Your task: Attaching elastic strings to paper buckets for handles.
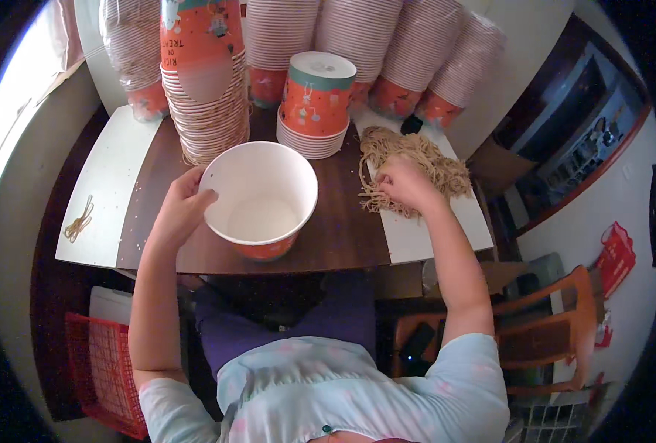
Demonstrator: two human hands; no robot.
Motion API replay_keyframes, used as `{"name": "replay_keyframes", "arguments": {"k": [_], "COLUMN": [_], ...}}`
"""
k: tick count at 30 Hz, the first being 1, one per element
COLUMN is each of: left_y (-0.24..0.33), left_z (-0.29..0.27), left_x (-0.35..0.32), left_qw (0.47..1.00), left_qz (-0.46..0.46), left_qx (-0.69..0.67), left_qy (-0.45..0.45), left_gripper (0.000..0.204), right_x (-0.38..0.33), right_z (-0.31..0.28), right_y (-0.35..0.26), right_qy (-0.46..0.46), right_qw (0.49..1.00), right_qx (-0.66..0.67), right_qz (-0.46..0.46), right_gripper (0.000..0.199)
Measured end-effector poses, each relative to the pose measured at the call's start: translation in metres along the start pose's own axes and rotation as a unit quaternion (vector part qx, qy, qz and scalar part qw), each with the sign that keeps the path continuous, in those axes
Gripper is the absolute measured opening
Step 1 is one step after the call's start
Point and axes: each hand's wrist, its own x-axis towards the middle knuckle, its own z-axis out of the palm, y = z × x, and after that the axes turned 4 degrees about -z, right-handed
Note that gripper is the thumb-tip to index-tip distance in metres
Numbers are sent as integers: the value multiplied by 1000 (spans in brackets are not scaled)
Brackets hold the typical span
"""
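My left hand (184,205) grips the rim of a paper bucket (261,193), white inside and orange outside, its mouth tilted toward me at the table's near edge. The thumb lies inside the rim and the fingers are outside. Over on the right, my right hand (404,184) is pinched closed at a heap of tan cord (442,164); some strands are at its fingertips. Behind the bucket stand an upside-down stack of orange buckets with a green band (317,103) and a taller stack of nested buckets (210,118).
Several plastic-wrapped bucket stacks (420,55) line the table's back. A small bundle of cord (80,220) lies on the white left end of the table (106,184). A red basket (106,369) is at the lower left, a wooden chair (542,332) at the lower right.
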Motion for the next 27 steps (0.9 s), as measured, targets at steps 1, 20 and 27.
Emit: {"name": "replay_keyframes", "arguments": {"k": [1,20,27], "left_y": [-1,50,57], "left_z": [0,19,19], "left_x": [2,-29,-31], "left_qw": [1000,969,954], "left_qz": [28,221,260], "left_qx": [-2,34,80], "left_qy": [11,106,127], "left_gripper": [36,28,25], "right_x": [6,76,78], "right_z": [2,-71,-159], "right_y": [0,73,41], "right_qy": [-45,75,98], "right_qw": [998,953,936], "right_qx": [-44,227,326], "right_qz": [-6,186,88], "right_gripper": [9,20,8]}}
